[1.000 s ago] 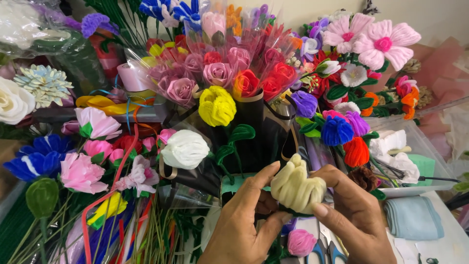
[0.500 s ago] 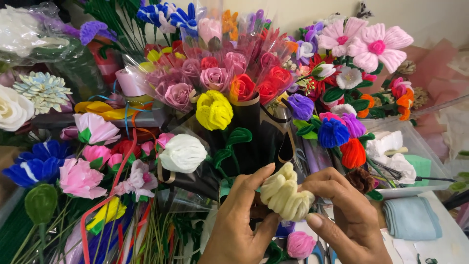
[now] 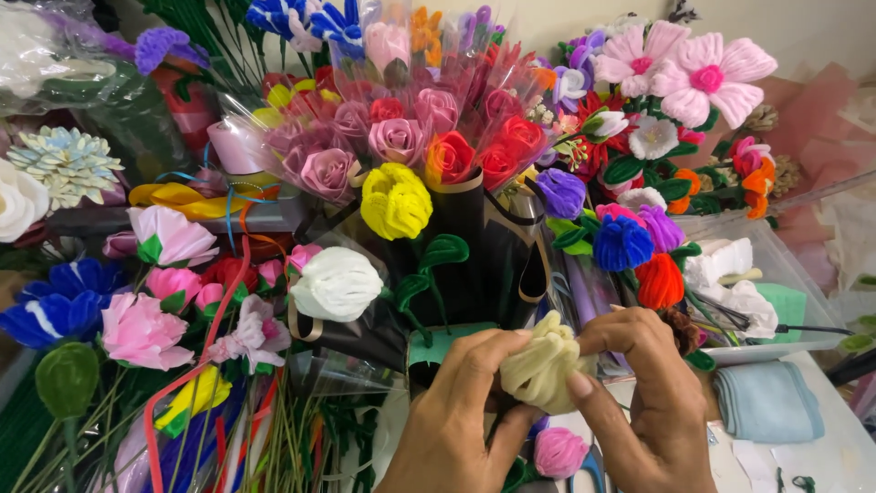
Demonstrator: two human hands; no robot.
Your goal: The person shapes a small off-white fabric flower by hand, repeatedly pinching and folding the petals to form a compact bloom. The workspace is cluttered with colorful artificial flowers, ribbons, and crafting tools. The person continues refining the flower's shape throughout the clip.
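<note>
Both my hands hold a cream fuzzy pipe-cleaner flower bud (image 3: 540, 363) low in the middle of the head view. My left hand (image 3: 461, 411) wraps its left side, fingers curled over the top. My right hand (image 3: 643, 402) grips the right side, thumb pressed on the front. Under the bud lies a small pink fuzzy bud (image 3: 558, 453). Just behind stand a yellow fuzzy tulip (image 3: 395, 201) and a white one (image 3: 336, 283) on green stems.
Bouquets of handmade flowers crowd the back and left: wrapped pink and red roses (image 3: 401, 137), large pink flowers (image 3: 703, 73), blue ones (image 3: 55, 306). A clear tray (image 3: 776, 265) with white blooms sits right, a folded blue cloth (image 3: 766, 402) beside it.
My hands have closed tighter round the cream bud, squeezing it smaller and shifting it slightly right. The view has tilted a little.
</note>
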